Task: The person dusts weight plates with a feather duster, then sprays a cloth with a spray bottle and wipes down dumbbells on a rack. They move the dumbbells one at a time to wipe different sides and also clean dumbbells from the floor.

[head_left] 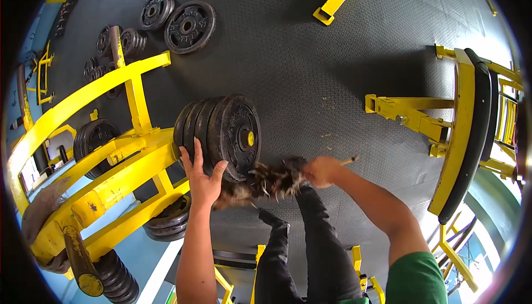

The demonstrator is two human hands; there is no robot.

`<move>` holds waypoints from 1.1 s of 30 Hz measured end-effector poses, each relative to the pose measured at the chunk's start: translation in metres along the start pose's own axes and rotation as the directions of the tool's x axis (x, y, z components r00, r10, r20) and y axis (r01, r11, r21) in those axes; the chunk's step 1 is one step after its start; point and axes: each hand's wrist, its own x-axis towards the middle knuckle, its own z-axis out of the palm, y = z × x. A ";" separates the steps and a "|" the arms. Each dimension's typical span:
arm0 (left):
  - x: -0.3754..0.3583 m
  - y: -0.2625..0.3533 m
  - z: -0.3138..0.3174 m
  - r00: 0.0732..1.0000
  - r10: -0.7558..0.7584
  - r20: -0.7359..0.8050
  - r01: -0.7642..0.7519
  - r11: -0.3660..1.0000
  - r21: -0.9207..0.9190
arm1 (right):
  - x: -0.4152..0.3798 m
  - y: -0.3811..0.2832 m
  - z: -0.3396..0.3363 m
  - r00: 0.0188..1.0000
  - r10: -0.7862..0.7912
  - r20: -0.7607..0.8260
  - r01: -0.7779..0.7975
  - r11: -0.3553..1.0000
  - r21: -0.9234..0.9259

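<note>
My left hand (203, 178) rests its spread fingers against the lower left of several black weight plates (235, 138) stacked on a yellow-tipped bar. In my right hand (323, 171) is a feather duster (277, 178), gripped near its brown feathers, with the thin handle end poking out to the right. The feathers lie along the underside of the plates, partly blurred. Some of the duster is hidden behind the plates and my left hand.
A yellow plate rack (124, 187) with chipped paint stands at left, holding more plates. Loose plates (190, 27) stand on the black rubber floor (288, 55) beyond. At right is a yellow-framed bench (463, 132) with a black pad. My legs are below the duster.
</note>
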 end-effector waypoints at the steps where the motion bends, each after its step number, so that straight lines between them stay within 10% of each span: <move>1: -0.001 0.001 -0.002 1.000 0.001 0.003 -0.001 1.000 0.003 | -0.020 0.001 0.003 0.991 -0.093 -0.092 0.100 0.992 0.073; 4: 0.005 -0.003 -0.013 0.999 0.001 0.037 -0.003 0.999 0.048 | -0.088 0.004 -0.010 0.947 -0.016 -0.321 0.075 0.982 0.175; 5: 0.011 -0.018 -0.020 0.996 -0.016 0.086 0.038 0.964 -0.264 | -0.113 0.004 -0.018 0.917 0.026 -0.397 0.060 0.977 0.202; 6: 0.014 -0.024 -0.027 0.991 -0.017 0.136 0.090 0.832 -0.547 | -0.136 -0.001 -0.019 0.903 0.106 -0.416 -0.009 0.973 0.229; 7: 0.014 0.003 -0.056 0.902 -0.359 0.241 0.421 0.601 -0.680 | -0.157 -0.008 -0.016 0.882 0.185 -0.434 -0.075 0.963 0.258; 9: 0.014 -0.030 -0.073 0.919 -0.314 0.238 0.352 0.382 -0.854 | -0.188 -0.026 -0.004 0.859 0.309 -0.409 -0.109 0.890 0.443; 15: -0.014 -0.032 -0.060 0.926 -0.285 0.249 0.354 0.421 -0.835 | -0.112 -0.127 0.106 0.698 0.701 -0.144 0.102 0.102 0.990; 19: -0.049 0.002 -0.019 0.898 -0.351 0.264 0.434 0.622 -0.652 | -0.018 -0.216 0.148 0.720 0.651 -0.241 0.179 0.162 0.970; 24: -0.106 0.038 -0.014 0.897 -0.222 0.382 0.438 0.554 -0.708 | 0.013 -0.235 0.155 0.592 0.776 -0.216 0.010 0.261 0.965; 28: -0.145 0.024 -0.043 0.931 -0.186 0.315 0.352 0.690 -0.632 | -0.039 -0.207 0.077 0.714 0.676 0.183 -0.137 -0.122 0.983; 29: -0.157 0.019 -0.060 0.961 -0.095 0.260 0.239 0.755 -0.610 | -0.050 -0.177 0.060 0.727 0.674 0.127 -0.110 -0.068 0.992; 30: -0.168 0.024 -0.088 0.981 0.008 0.192 0.112 0.786 -0.608 | -0.069 -0.134 0.051 0.849 0.513 -0.126 -0.270 0.626 0.731; 31: -0.178 0.036 -0.127 0.986 0.087 0.146 0.022 0.787 -0.617 | -0.081 -0.112 0.036 0.953 0.241 -0.183 -0.235 0.971 0.049; 32: -0.191 0.047 -0.167 0.982 0.160 0.100 -0.064 0.782 -0.619 | -0.098 -0.114 0.013 0.814 0.548 -0.195 -0.305 0.688 0.659; 33: -0.200 0.051 -0.203 0.977 0.215 0.019 -0.161 0.785 -0.598 | -0.114 -0.120 -0.018 0.667 0.745 -0.003 -0.131 0.121 0.984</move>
